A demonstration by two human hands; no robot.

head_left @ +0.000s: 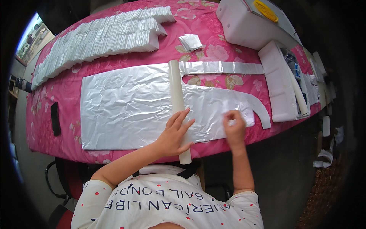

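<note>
A thin, shiny white plastic sheet (126,107), shaped like an apron with a cut-out and narrow strips at its right end, lies spread on the table. Across its middle rests a long pale tube (176,87), whose near end sticks out past the table edge. My left hand (174,133) lies over the tube's near part with fingers spread, pressing on it and the sheet. Above the sheet's right part is my right hand (234,124), its fingers curled together and slightly blurred; whether they pinch any plastic is hidden.
Rows of folded white plastic packets (103,38) stand at the back left, with a small folded stack (190,42) behind the tube. A black phone (55,118) lies at left. White foam boxes (280,82) border the right side. A pink flowered cloth (206,23) covers the table.
</note>
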